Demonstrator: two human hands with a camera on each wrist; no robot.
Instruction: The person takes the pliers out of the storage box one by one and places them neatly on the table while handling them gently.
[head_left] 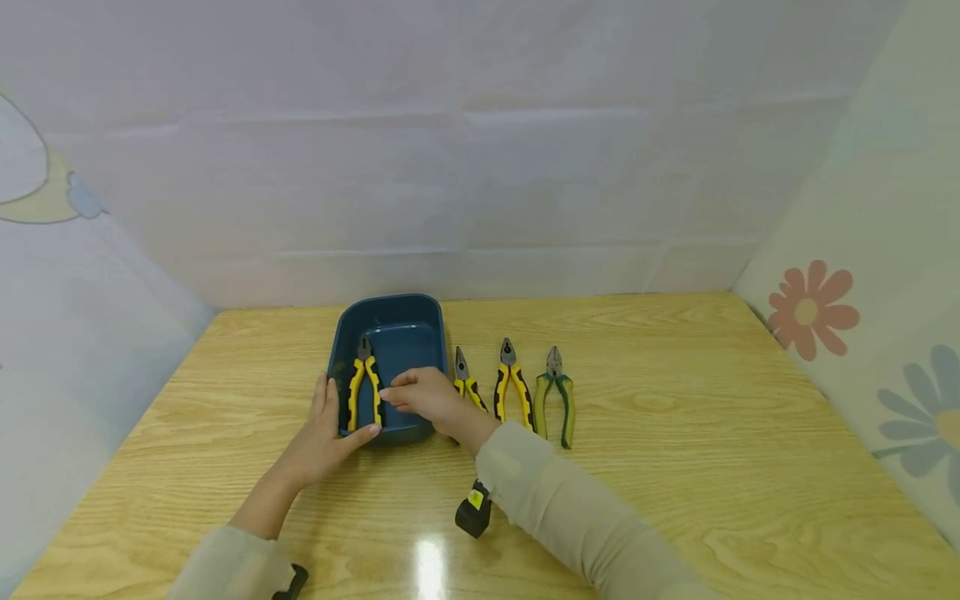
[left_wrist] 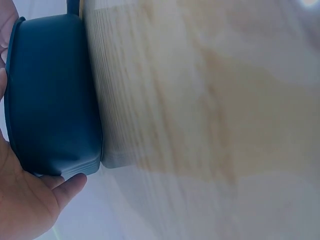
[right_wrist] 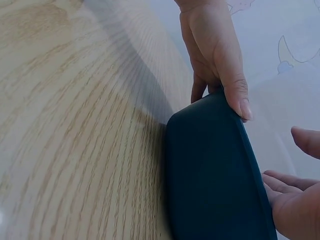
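Observation:
A dark blue plastic bin stands on the table. Inside it, along its left side, lies a pair of yellow-and-black combination pliers, jaws toward the back. My left hand grips the bin's near left corner, thumb over the front rim and fingers along the outer left wall. That same hand shows at the corner in the left wrist view. My right hand is over the bin's right side, fingertips close by the pliers' right handle. In the right wrist view the right hand's thumb stands apart from its fingers, with nothing held between.
Right of the bin lie needle-nose pliers, partly behind my right hand, more yellow-and-black pliers, and green-handled pliers. A black block with a yellow label shows beside my right sleeve. A pale wall borders the wooden table's far edge.

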